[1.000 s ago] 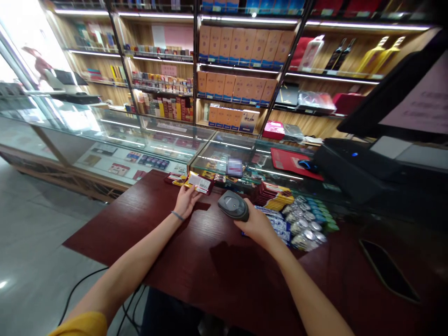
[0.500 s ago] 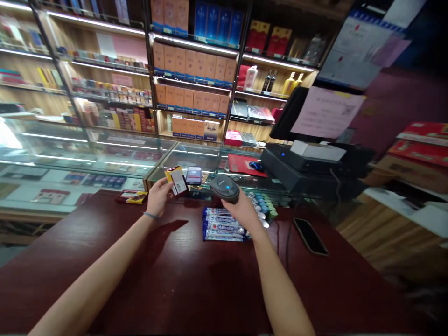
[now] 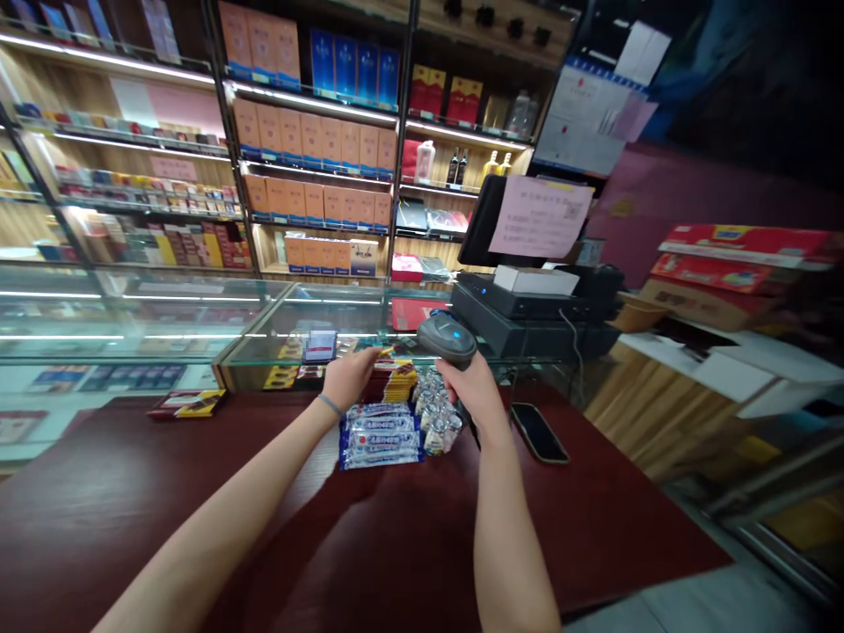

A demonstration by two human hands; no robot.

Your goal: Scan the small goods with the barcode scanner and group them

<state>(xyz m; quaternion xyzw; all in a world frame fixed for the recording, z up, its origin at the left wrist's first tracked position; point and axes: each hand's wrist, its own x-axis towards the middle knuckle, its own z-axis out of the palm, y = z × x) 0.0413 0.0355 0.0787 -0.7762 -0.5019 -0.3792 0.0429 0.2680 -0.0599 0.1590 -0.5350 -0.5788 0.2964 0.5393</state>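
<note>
A dark red-brown table (image 3: 409, 545) is occupying the near area, and a glass counter (image 3: 264, 312) is running along its far side. Beyond the counter, lit wooden shelving (image 3: 267, 255) is displaying boxed and bottled goods. At far right, a monitor (image 3: 478, 224) with a pink sheet (image 3: 541, 215) across it is standing above a black cash drawer unit (image 3: 498, 330). The left hand (image 3: 346, 380) is pinching a yellow packet (image 3: 385, 352) between thumb and fingers; only a small part of the packet is showing, just left of the scanner and near a stack of red-and-yellow packets (image 3: 400, 384). The right hand (image 3: 471, 382) is wrapping around the handle of one barcode scanner (image 3: 447, 341), holding it raised above the table, its blue light showing. Quantities are reading as follows: at least four blue-and-white wrapped bars (image 3: 381, 440) are lying in front of the stack; several silver-topped pieces (image 3: 435, 418) are sitting just right of the bars, their number being unclear; one phone (image 3: 539, 432) is lying farther right; one small group of flat packets (image 3: 188, 403) is resting at far left; four blue boxes (image 3: 356, 69) are standing on an upper shelf.
</note>
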